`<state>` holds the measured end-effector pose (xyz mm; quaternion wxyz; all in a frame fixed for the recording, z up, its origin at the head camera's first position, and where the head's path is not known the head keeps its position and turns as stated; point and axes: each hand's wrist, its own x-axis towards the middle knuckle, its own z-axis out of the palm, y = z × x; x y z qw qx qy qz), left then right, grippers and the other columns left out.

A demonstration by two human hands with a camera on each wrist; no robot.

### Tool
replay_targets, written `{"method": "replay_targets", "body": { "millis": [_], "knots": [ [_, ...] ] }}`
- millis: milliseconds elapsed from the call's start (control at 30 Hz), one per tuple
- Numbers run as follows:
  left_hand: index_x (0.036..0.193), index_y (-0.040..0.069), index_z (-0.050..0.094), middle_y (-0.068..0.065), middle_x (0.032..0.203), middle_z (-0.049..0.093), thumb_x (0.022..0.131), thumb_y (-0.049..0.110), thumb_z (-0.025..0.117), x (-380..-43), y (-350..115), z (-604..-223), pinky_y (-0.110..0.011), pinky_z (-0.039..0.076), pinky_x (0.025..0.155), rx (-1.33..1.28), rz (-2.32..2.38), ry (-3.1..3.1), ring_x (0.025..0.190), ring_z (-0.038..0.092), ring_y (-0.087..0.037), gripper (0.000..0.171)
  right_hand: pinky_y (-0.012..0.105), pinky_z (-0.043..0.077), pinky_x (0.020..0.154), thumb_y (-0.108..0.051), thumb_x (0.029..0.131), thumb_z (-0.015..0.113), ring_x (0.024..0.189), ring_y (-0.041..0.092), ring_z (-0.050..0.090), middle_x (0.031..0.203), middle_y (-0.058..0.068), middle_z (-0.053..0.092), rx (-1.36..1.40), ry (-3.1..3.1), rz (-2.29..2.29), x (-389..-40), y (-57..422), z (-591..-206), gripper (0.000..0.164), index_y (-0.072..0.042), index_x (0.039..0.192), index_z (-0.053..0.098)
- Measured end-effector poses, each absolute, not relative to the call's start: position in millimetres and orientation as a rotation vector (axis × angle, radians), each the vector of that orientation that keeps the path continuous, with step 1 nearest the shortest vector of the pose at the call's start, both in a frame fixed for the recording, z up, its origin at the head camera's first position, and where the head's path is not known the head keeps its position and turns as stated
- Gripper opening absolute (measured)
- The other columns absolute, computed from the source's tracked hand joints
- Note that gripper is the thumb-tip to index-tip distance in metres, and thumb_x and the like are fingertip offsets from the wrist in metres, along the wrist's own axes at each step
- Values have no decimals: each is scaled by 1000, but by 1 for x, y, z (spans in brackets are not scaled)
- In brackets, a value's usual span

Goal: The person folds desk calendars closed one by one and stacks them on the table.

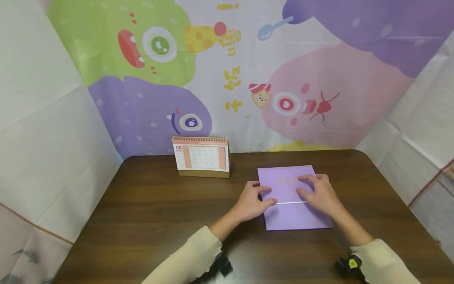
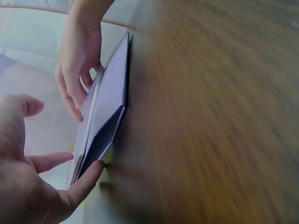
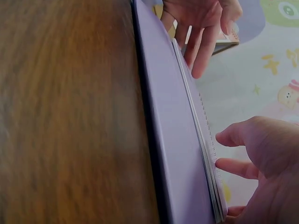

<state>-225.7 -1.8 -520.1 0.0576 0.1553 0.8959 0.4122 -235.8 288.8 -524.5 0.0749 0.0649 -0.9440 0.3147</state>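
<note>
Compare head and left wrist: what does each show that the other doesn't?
Only head: the standing desk calendar, plus the left sleeve and right sleeve.

Only left wrist: a dark hollow inside the purple item, at the end by the left hand.

Both: the purple item on the brown tabletop, the left hand, the right hand, and some of the pale side hangings.

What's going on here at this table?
A person has both bare hands at a purple spiral-bound cardboard booklet, which lies low on a dark brown wood-grain table. The left hand is at its left edge, and the right hand is at its right side. Its folded base gapes a little on the left. A white-and-orange desk calendar stands upright farther back, to the left.
</note>
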Motion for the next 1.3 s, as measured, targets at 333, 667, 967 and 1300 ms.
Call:
{"method": "replay_targets", "body": {
  "millis": [333, 667, 967, 1300],
  "knots": [
    [144, 21, 79, -21, 167, 57, 97, 51, 77, -237, 19, -520, -51, 49, 130, 511, 1240, 2719, 161, 51, -31, 55, 84, 44, 107, -38, 101, 77, 144, 63, 46, 150, 48, 50, 112, -2873, 1008, -220, 286, -482, 51, -4, 139, 74],
    [145, 24, 78, -18, 168, 59, 94, 51, 79, -246, 43, -520, -50, 45, 133, 507, 1260, 2656, 167, 44, -28, 58, 82, 42, 111, -35, 101, 76, 144, 60, 44, 146, 47, 59, 84, -2846, 989, -228, 300, -481, 48, -1, 136, 74],
    [146, 26, 78, -18, 170, 57, 94, 51, 79, -250, 61, -520, -50, 42, 136, 509, 1282, 2626, 168, 44, -30, 57, 81, 43, 108, -40, 100, 80, 142, 60, 46, 140, 43, 66, 94, -2792, 952, -255, 334, -514, 47, -4, 130, 77],
    [145, 29, 78, -15, 171, 57, 95, 51, 77, -258, 73, -521, -49, 39, 138, 458, 1338, 2582, 168, 44, -28, 54, 80, 40, 115, -42, 101, 79, 144, 62, 48, 142, 42, 67, 39, -2777, 922, -271, 351, -525, 45, -5, 127, 79]
  ]
}}
